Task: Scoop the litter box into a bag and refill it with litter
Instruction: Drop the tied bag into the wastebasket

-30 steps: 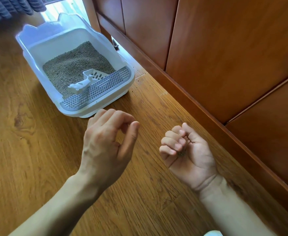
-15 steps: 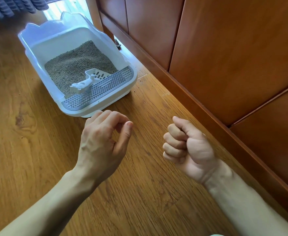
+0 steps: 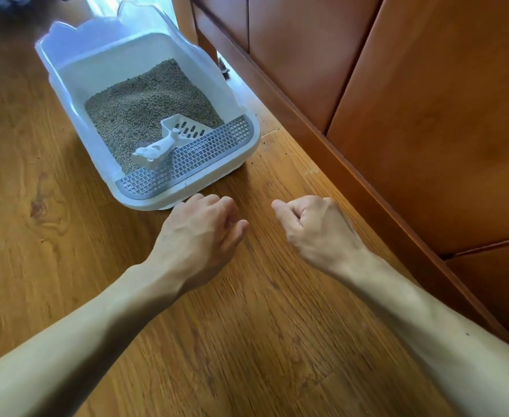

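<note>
A white litter box (image 3: 66, 85) with high translucent walls stands on the wooden floor. Brown-grey litter (image 3: 145, 106) fills it. A white slotted scoop (image 3: 169, 139) lies in the litter, its handle resting toward the grey grid step (image 3: 205, 152) at the box's front. My left hand (image 3: 199, 236) hovers just in front of the box with loosely curled fingers and holds nothing. My right hand (image 3: 316, 227) is a tight fist, back up, to the right of the left hand. What the fist holds is hidden.
A brown wooden cabinet (image 3: 427, 115) with a plinth runs along the right, close to the box. A few stray litter grains (image 3: 265, 142) lie on the floor (image 3: 247, 341) beside the box's right front corner. No bag is in view.
My right hand, palm up a second ago with dark grains in it, closed into a fist and turned back up. Both hands moved forward toward the box.
</note>
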